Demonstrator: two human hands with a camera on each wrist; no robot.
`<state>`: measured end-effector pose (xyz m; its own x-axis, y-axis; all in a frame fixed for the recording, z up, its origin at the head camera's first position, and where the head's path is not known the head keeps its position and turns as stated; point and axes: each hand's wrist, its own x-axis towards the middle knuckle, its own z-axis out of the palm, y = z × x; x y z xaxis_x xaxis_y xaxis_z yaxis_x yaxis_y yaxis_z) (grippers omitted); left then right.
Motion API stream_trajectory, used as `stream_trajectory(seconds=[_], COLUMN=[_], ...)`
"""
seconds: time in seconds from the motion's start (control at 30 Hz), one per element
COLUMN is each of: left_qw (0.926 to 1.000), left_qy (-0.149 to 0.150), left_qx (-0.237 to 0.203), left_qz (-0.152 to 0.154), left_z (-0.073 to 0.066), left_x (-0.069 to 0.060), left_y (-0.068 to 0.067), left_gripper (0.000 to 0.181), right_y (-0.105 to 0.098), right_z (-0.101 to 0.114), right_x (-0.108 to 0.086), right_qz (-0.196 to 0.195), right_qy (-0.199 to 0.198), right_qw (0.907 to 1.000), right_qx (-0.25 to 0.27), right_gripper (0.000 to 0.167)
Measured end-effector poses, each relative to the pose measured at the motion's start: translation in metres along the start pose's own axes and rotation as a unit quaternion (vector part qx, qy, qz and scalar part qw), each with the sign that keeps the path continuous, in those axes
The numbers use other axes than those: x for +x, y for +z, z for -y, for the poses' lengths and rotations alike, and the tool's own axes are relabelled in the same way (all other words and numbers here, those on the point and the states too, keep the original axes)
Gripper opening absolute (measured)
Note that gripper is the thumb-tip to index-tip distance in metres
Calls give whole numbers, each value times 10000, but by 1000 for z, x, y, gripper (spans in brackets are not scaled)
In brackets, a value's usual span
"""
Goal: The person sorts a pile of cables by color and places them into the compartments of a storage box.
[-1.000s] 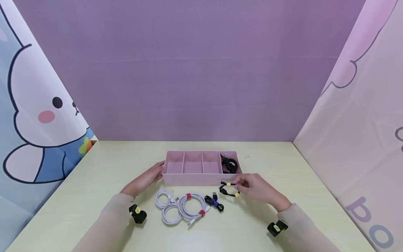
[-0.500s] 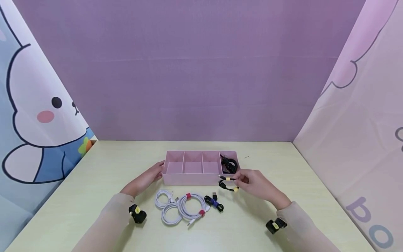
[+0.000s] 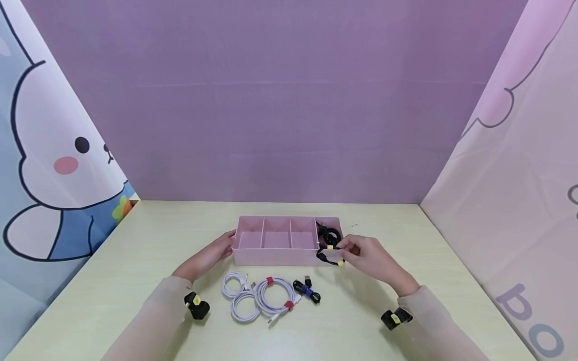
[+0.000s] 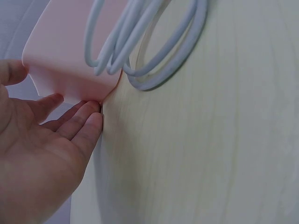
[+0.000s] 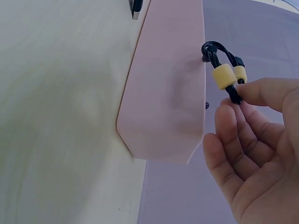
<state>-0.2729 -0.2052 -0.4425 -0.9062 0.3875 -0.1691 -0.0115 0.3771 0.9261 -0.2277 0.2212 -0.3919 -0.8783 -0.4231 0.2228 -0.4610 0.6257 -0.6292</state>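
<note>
A pink box with several compartments stands on the table. My left hand rests on its left end; in the left wrist view the fingertips touch the end wall. My right hand pinches a coiled black cable with yellow ties between thumb and fingers. That cable is at the front rim of the rightmost compartment, raised off the table. Inside this compartment lies another black cable, partly covered by the held one. The left three compartments hold nothing visible.
In front of the box lie a white cable coil with red ties, a white cable in two loops and a black cable with a blue tie. A purple backdrop rises behind the table.
My right hand has lifted the black cable with yellow ties from in front of the box up to the rim of the rightmost compartment. My left hand has stayed put.
</note>
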Motion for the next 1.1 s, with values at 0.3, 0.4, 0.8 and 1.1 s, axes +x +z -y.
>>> stream_trajectory(seconds=[0.3, 0.4, 0.8, 1.1], left_qw=[10000, 10000, 9999, 10000], left_qy=[29, 15, -12, -29], left_qx=[31, 72, 87, 39], left_qz=[3, -2, 57, 23], left_z=[3, 3, -1, -2], left_x=[0, 0, -1, -2], left_y=[-1, -2, 0, -1], left_gripper=[68, 69, 71, 71], right_y=[-5, -7, -11, -15], right_z=[4, 5, 3, 2], right_x=[3, 5, 9, 16], right_qz=[-11, -82, -389, -612], right_qy=[-108, -72, 18, 133], right_qw=[9999, 9999, 9991, 9980], right_qx=[-2, -21, 151, 10], right_gripper=[7, 6, 7, 11])
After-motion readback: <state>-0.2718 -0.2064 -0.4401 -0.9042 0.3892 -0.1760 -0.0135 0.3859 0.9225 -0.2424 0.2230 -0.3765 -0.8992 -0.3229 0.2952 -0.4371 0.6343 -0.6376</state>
